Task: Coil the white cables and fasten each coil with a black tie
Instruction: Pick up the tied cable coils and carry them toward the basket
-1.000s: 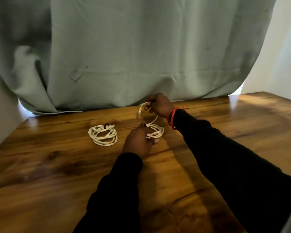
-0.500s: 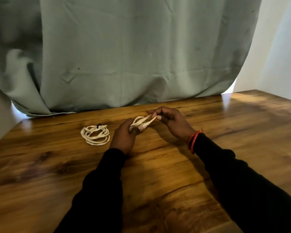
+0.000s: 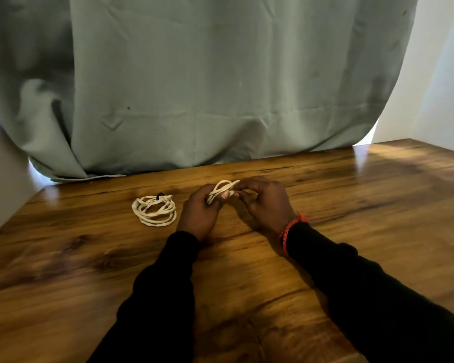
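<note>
Glossy brown wooden table (image 3: 351, 205) under a grey-green curtain (image 3: 220, 87), pale wall (image 3: 443, 74) to its right. Finished white cable coil (image 3: 154, 210) with black tie (image 3: 160, 194) flat on the wood, just left of the left hand (image 3: 198, 213). Compared with half a second ago: hands closer together, right hand (image 3: 264, 203) nearer the loops. Left fingers curled round the small white cable bundle (image 3: 220, 191), right fingertips pinching its far end. Red braided bracelet (image 3: 288, 231) on right wrist.

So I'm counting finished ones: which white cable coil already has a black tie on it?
The coil lying on the table, left of the hands, with a black tie at its far edge. The coil held in both hands shows no tie.
</note>
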